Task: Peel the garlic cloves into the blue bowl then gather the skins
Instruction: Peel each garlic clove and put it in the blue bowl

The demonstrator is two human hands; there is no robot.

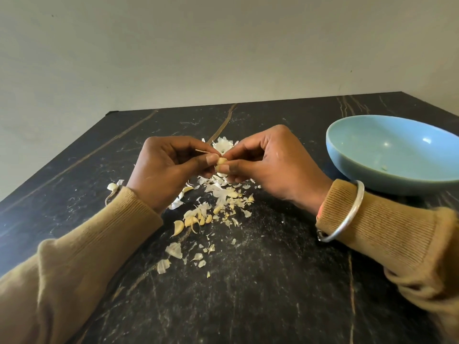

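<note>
stray clove (111,186): lay on table (273,281), far left, just beside the L sleeve. Looked unpeeled.
left hand (169,167): fingers curled, thumb + forefinger pinched the L end of the held clove (221,163). A thin sliver (201,151) stuck out above the thumb.
held clove: sat between both thumbs, above the skins, mid-table. How much skin was left on it: can't tell.
skins (223,194): scattered under and near of the hands, loose, not gathered.
loose cloves (196,220): small cluster near edge of the skins, approx. 4–5, prob. to be peeled next.
right hand (268,165): fingers curled, thumb + fingertips pinched the R end of the held clove.
bangle (347,212): on R wrist, over the cuff.
blue bowl (360,145): far right, well apart from the hands. Only a small speck seen inside.
step tip: L hand should anchor the clove and R thumbnail lift skin from the root end, w/ light pressure so the clove doesn't bruise. Let skin drop onto the pile, not the bowl. Drop clove w/ R hand, nearest the bowl.
</note>
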